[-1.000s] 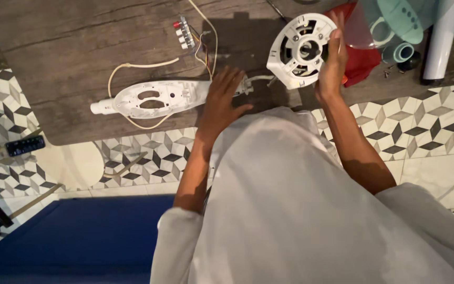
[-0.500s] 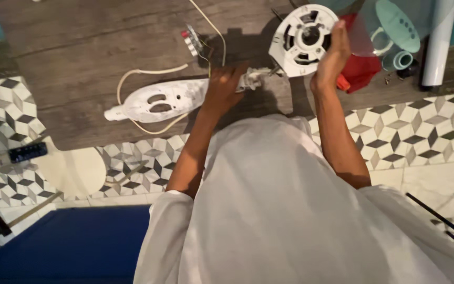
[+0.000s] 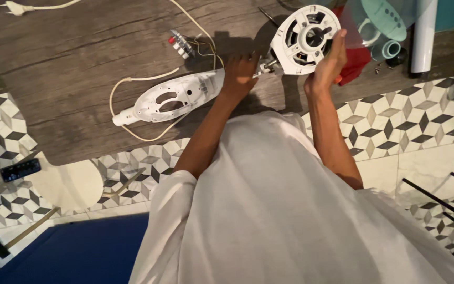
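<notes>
My right hand (image 3: 326, 64) grips the edge of a round white plastic fan motor housing (image 3: 306, 38), held tilted above the dark wooden floor (image 3: 69, 58). My left hand (image 3: 239, 73) rests fingers-down on the floor at the end of a long white plastic casing (image 3: 169, 97) and beside a small metal part (image 3: 265, 67) under the housing. Whether it grips anything is hidden. A cream power cord (image 3: 132, 81) loops around the casing. A small switch block with coloured buttons (image 3: 181, 44) lies beyond it, wired to the cord.
A red object (image 3: 354, 60), a pale teal fan part (image 3: 387, 18), a small teal ring (image 3: 387, 50) and a white tube (image 3: 424, 37) sit at the upper right. A patterned tile strip (image 3: 421, 115) borders the wood. A dark remote (image 3: 21, 170) lies at the left; blue mat (image 3: 80, 252) below.
The view has shifted, so everything sits lower and further left in frame. My right hand keeps the round housing raised. My left hand stays at the casing's end.
</notes>
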